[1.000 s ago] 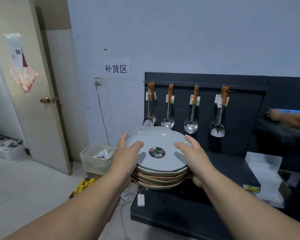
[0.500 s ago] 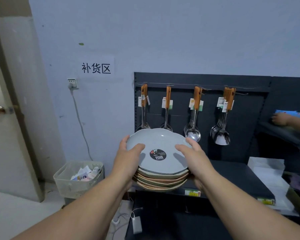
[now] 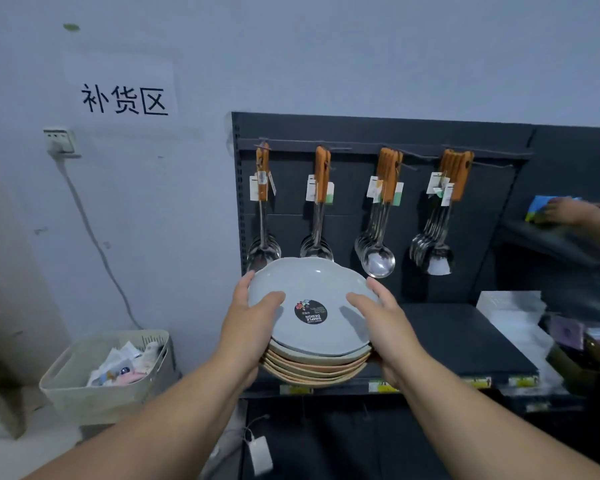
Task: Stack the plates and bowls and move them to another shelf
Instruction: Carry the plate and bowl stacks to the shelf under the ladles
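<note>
I hold a stack of plates [image 3: 312,362] in front of me, grey-blue on top with a round black sticker, beige and pinkish ones beneath. My left hand [image 3: 246,327] grips the stack's left side, thumb on the top plate. My right hand [image 3: 383,327] grips the right side the same way. The stack hangs over the left front end of a dark shelf board [image 3: 465,344].
Spoons and ladles with wooden handles [image 3: 378,220] hang on the dark back panel above the shelf. White boxes [image 3: 513,320] sit at the shelf's right end. Another person's hand [image 3: 568,211] rests on a higher shelf at right. A pale basket [image 3: 108,372] stands on the floor at left.
The view has swung right and closer to the dark shelf; the door has left the frame. Both hands keep the same grip on the plate stack.
</note>
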A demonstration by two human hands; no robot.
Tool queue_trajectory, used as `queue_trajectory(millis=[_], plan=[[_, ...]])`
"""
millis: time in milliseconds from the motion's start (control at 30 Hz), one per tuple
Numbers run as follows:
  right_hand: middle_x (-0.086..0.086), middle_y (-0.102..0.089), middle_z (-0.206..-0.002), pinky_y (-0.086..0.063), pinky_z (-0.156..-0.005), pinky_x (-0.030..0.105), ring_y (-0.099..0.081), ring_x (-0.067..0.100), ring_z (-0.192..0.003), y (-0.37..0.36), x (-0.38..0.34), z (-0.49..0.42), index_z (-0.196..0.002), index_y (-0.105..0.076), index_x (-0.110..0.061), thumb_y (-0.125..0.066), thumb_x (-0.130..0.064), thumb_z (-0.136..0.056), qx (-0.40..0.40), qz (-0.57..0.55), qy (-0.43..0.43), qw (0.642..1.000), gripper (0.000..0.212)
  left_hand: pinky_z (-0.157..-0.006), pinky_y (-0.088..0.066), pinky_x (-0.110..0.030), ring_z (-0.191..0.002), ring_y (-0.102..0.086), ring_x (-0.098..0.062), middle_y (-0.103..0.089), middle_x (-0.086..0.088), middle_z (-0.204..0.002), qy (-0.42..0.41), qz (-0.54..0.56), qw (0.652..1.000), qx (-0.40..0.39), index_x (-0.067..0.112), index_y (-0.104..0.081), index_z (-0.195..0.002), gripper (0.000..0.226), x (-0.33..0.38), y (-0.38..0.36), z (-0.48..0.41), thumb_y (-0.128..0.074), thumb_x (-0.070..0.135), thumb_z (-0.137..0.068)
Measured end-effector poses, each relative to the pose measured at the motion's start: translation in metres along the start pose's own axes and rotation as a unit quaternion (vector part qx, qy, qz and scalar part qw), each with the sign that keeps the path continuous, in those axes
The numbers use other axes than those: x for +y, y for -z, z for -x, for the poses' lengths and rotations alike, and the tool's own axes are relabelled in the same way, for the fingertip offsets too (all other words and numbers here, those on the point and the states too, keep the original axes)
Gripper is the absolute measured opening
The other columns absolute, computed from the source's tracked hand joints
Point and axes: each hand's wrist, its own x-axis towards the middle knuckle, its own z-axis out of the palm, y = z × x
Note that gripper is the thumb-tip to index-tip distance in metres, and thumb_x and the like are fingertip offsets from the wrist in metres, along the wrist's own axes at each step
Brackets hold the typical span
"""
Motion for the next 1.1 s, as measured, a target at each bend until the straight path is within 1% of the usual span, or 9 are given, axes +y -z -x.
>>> queue_trajectory(millis=[133, 267, 400, 567, 633, 700, 800, 967, 1100], plan=[[-0.008, -0.059, -0.125, -0.055, -0.084, 0.035, -0.064, 0.017, -0.105, 0.023, 0.018, -0.031, -0.141, -0.045, -0.04, -0.064, -0.03, -0.088, 0.012, -0.009, -0.017, 1.0, 0.057, -0.069, -0.052, -0.03, -0.094, -0.061, -0.014, -0.058, 0.007, -0.112, 0.008, -0.008, 1.0, -0.015, 0.038, -0.039, -0.136, 0.053, -0.022, -0.03, -0.021, -0.058, 0.024, -0.088], [-0.011, -0.061, -0.122, -0.055, -0.087, 0.036, -0.065, 0.014, -0.103, 0.056, 0.042, -0.071, -0.138, -0.047, -0.044, -0.065, -0.033, -0.087, 0.02, -0.006, -0.046, 0.999, 0.055, -0.064, -0.05, -0.027, -0.092, -0.06, -0.009, -0.056, 0.016, -0.106, 0.048, -0.004, 0.999, -0.024, 0.04, -0.037, -0.137, 0.054, -0.05, -0.071, -0.04, -0.057, 0.027, -0.089], [-0.011, -0.059, -0.126, -0.052, -0.096, 0.042, -0.063, 0.015, -0.106, 0.093, 0.065, -0.12, -0.134, -0.048, -0.048, -0.064, -0.038, -0.086, 0.024, 0.016, -0.076, 0.997, 0.052, -0.081, -0.055, -0.04, -0.1, -0.06, -0.018, -0.054, 0.009, -0.118, 0.099, -0.01, 0.995, -0.027, 0.048, -0.035, -0.136, 0.056, -0.082, -0.116, -0.067, -0.058, 0.033, -0.087], [-0.007, -0.057, -0.128, -0.056, -0.075, 0.036, -0.063, 0.019, -0.104, 0.128, 0.088, -0.18, -0.135, -0.046, -0.051, -0.061, -0.04, -0.087, 0.022, 0.022, -0.105, 0.994, 0.051, -0.081, -0.056, -0.042, -0.103, -0.061, -0.02, -0.056, 0.01, -0.118, 0.116, -0.003, 0.992, -0.043, 0.048, -0.036, -0.134, 0.052, -0.121, -0.165, -0.104, -0.057, 0.033, -0.088], [-0.008, -0.056, -0.13, -0.056, -0.088, 0.044, -0.062, 0.02, -0.109, 0.138, 0.1, -0.203, -0.136, -0.046, -0.05, -0.061, -0.04, -0.089, 0.024, 0.023, -0.098, 0.995, 0.05, -0.088, -0.054, -0.046, -0.107, -0.061, -0.021, -0.057, 0.008, -0.123, 0.11, -0.004, 0.993, -0.049, 0.045, -0.036, -0.136, 0.054, -0.137, -0.18, -0.119, -0.058, 0.032, -0.088], [-0.01, -0.055, -0.131, -0.054, -0.093, 0.042, -0.06, 0.017, -0.11, 0.146, 0.114, -0.224, -0.139, -0.045, -0.046, -0.06, -0.039, -0.091, 0.024, 0.03, -0.09, 0.995, 0.05, -0.094, -0.051, -0.049, -0.11, -0.06, -0.022, -0.058, 0.007, -0.125, 0.108, -0.001, 0.993, -0.054, 0.043, -0.037, -0.136, 0.054, -0.154, -0.192, -0.134, -0.058, 0.031, -0.088], [-0.017, -0.057, -0.12, -0.052, -0.08, 0.03, -0.06, 0.008, -0.105, 0.152, 0.137, -0.247, -0.14, -0.044, -0.044, -0.058, -0.039, -0.093, 0.028, 0.042, -0.083, 0.995, 0.05, -0.093, -0.052, -0.044, -0.107, -0.061, -0.018, -0.06, 0.009, -0.119, 0.108, -0.004, 0.993, -0.053, 0.043, -0.041, -0.128, 0.043, -0.18, -0.209, -0.154, -0.056, 0.029, -0.09], [-0.016, -0.056, -0.125, -0.051, -0.096, 0.04, -0.059, 0.011, -0.109, 0.156, 0.187, -0.278, -0.138, -0.044, -0.049, -0.059, -0.042, -0.09, 0.048, 0.051, -0.101, 0.992, 0.051, -0.091, -0.052, -0.037, -0.105, -0.061, -0.013, -0.061, 0.014, -0.116, 0.126, 0.0, 0.991, -0.054, 0.046, -0.041, -0.129, 0.045, -0.233, -0.222, -0.178, -0.056, 0.028, -0.091], [-0.019, -0.055, -0.12, -0.052, -0.091, 0.034, -0.058, 0.008, -0.107, 0.153, 0.219, -0.295, -0.138, -0.045, -0.047, -0.06, -0.039, -0.093, 0.05, 0.048, -0.106, 0.992, 0.049, -0.09, -0.05, -0.032, -0.108, -0.057, -0.01, -0.057, 0.015, -0.12, 0.128, -0.008, 0.99, -0.05, 0.044, -0.034, -0.137, 0.054, -0.269, -0.223, -0.193, -0.057, 0.029, -0.091]])
